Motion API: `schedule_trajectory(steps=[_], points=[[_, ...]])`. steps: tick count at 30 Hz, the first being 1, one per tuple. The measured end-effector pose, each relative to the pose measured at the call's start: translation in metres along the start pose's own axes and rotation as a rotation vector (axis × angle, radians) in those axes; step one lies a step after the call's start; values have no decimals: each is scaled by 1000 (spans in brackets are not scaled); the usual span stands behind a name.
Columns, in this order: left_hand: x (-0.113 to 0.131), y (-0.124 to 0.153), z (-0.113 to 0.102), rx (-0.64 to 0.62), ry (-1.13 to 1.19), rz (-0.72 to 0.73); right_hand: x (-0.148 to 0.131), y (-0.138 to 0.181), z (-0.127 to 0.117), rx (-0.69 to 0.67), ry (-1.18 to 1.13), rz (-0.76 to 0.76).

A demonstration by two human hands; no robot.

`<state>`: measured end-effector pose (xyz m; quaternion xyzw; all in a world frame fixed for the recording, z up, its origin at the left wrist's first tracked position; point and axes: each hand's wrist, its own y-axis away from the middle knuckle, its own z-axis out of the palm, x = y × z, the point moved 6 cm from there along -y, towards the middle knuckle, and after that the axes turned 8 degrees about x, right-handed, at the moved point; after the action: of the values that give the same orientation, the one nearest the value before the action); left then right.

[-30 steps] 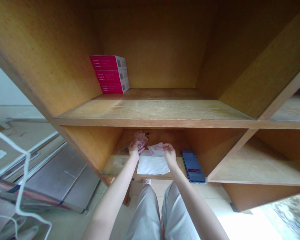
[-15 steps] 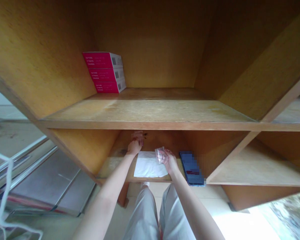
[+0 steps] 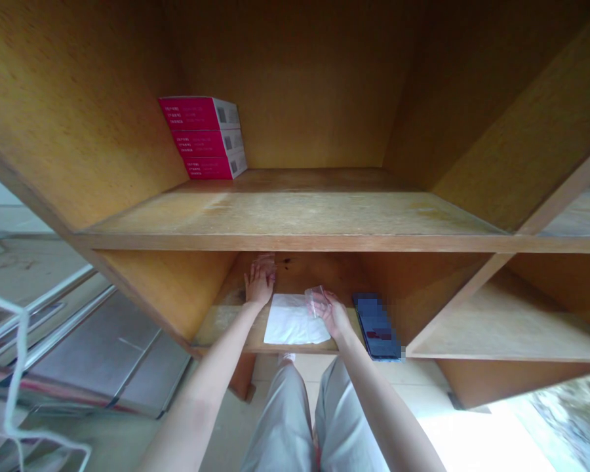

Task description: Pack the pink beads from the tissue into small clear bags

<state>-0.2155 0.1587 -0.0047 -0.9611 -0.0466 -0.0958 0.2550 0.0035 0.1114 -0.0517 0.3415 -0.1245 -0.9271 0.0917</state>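
The right hand (image 3: 332, 314) is pinching a clear bag (image 3: 315, 301) between its fingers (image 3: 323, 299), holding it up off a white sheet (image 3: 290, 321), while the left hand (image 3: 259, 280) is lying open and released on the shelf (image 3: 221, 324).

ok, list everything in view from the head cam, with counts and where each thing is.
magenta boxes: 3, magenta with white ends, stacked at the back left of the upper shelf
wooden shelf unit: 1, honey-brown, in front of the person
white sheet: 1, white, flat on the lower shelf
clear plastic bag: 1, transparent, in the right hand above the white sheet
phone: 1, dark blue, on the lower shelf right of the white sheet
metal-framed panels: several, grey, on the floor at left
white cord: 1, white, at lower left
left hand: 1, fingers spread at the back of the lower compartment
right hand: 1, holding the clear plastic bag
grey trousers: 1 pair, grey, below the shelf
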Motion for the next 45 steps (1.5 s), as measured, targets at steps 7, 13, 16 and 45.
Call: schedule_trajectory(steps=[7,13,16,45], points=[[28,49,-12,-58,4,170,0,-1,0,-5,9,9],[41,78,-9,-209,37,269,1,-3,2,-35,48,22],[44,85,-7,-262,16,281,0,-2,5,-34,59,17],[53,80,-39,-159,233,135,6,33,30,-56,168,48]])
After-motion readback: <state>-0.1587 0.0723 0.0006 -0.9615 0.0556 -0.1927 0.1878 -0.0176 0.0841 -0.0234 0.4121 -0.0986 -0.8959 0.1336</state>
